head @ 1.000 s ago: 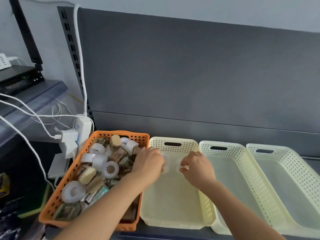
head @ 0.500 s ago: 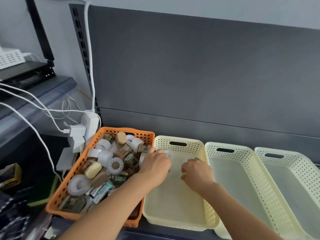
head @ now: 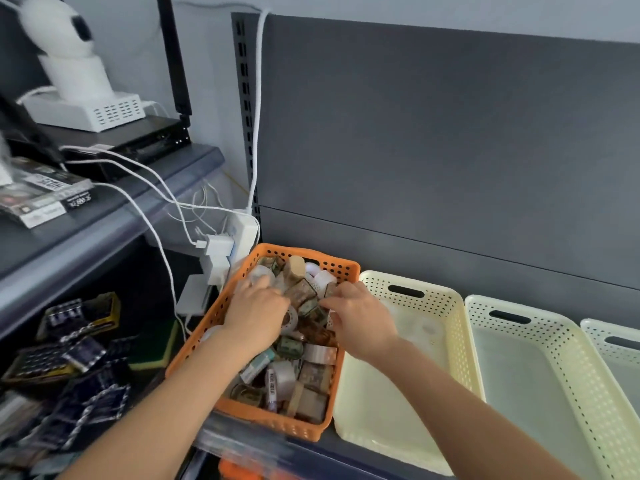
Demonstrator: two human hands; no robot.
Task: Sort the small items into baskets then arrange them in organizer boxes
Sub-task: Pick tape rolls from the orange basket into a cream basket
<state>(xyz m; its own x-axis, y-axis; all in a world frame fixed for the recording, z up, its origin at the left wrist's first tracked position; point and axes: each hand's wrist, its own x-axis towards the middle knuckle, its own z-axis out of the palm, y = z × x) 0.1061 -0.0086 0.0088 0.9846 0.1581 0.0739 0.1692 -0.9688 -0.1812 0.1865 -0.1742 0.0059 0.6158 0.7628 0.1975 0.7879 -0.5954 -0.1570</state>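
An orange basket (head: 302,253) holds several small items: white tape rolls (head: 325,278), patterned tape packs (head: 300,294) and little boxes. Both hands are down inside it. My left hand (head: 256,315) lies over the items in the middle, its fingertips by a white roll (head: 259,274) at the back left. My right hand (head: 362,322) reaches in over the right rim, fingers among the packs. Whether either hand grips anything is hidden. Right beside it stands the first cream basket (head: 446,308), with pale clear rolls (head: 417,329) on its floor.
Two more cream baskets, the second (head: 561,362) and the third (head: 620,327), stand further right on the dark shelf. A power strip with chargers (head: 221,249) and white cables hangs just left of the orange basket. Boxes of dark packets (head: 69,344) fill the lower left shelf.
Both hands moved left, out of the first cream basket and into the orange basket. Pale rolls now lie in the cream basket. The view has swung left.
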